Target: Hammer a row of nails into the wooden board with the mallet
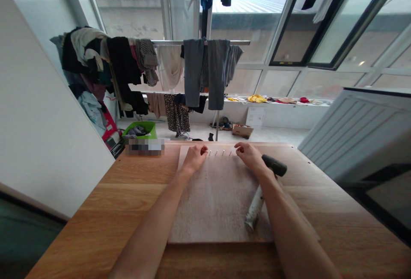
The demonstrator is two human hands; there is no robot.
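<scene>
A pale particle board (pixel 218 202) lies flat on the wooden table (pixel 128 202). Several small nails (pixel 220 153) stand in a row along its far edge. My left hand (pixel 194 157) rests on the board at the left end of the row, fingers curled in a pinch near the first nail. My right hand (pixel 248 155) sits at the right end of the row, fingers curled too. What either hand pinches is too small to name. A hammer (pixel 263 193) with a black head and pale handle lies on the board under my right forearm.
A blurred patch (pixel 144 147) sits at the table's far left edge. Beyond the table stand a clothes rack (pixel 199 69) hung with garments, a green basket (pixel 139 130) on the floor, a cardboard box (pixel 242 131) and large windows. A white wall is at left.
</scene>
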